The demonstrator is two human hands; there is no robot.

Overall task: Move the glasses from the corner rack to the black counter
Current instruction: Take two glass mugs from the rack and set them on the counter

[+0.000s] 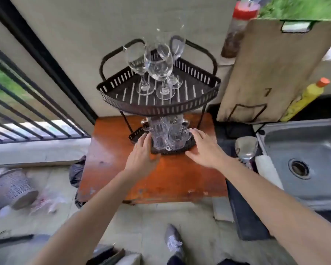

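A black two-tier corner rack (197, 104) stands on a small orange-brown table (166, 180). Several stemmed wine glasses (158, 67) stand upright on its top shelf. The lower shelf (189, 147) holds several clear glass mugs (168, 134), packed together. My left hand (141, 157) lies at the left side of the lower shelf, fingers spread and touching the mugs' edge. My right hand (203, 150) rests at the shelf's right front corner, fingers apart. Neither hand holds a glass. The black counter (245, 222) runs along the right, beside the sink.
A steel sink (304, 159) sits in the counter at right, with a wooden cutting board (271, 73) leaning behind it, a yellow bottle (304, 100) and a metal cup (246, 146). A barred window (17, 104) is at left. A basket (11, 188) lies on the floor.
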